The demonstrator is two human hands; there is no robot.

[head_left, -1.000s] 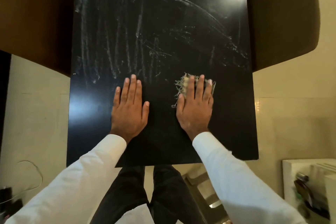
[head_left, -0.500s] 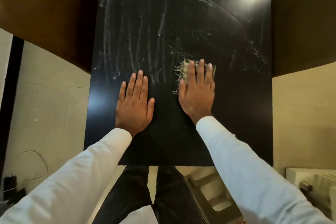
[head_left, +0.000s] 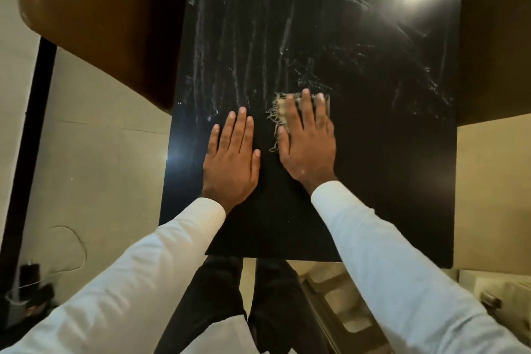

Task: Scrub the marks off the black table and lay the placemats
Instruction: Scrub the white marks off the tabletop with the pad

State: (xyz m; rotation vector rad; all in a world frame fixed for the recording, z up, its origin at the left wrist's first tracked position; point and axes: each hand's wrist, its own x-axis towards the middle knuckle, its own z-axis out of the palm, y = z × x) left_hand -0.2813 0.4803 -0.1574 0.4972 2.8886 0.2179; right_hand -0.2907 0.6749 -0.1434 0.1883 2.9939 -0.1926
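Observation:
The black table (head_left: 388, 181) fills the middle of the view, its far half streaked with pale smear marks (head_left: 247, 37). My right hand (head_left: 307, 141) lies flat on a frayed pale scrubbing pad (head_left: 280, 108) and presses it onto the tabletop near the middle; only the pad's left fringe and top edge show past my fingers. My left hand (head_left: 231, 161) rests flat on the bare table just left of it, fingers together, holding nothing. No placemats are in view.
A brown chair (head_left: 100, 17) stands at the table's left side and a darker one (head_left: 497, 52) at its right. A cable and dark items (head_left: 37, 284) lie on the floor at lower left. A pale stool (head_left: 342, 310) sits under the near edge, white furniture (head_left: 505, 296) at lower right.
My right hand has slid the pad away from me and slightly left toward the smeared area. My left hand stays flat on the table beside it.

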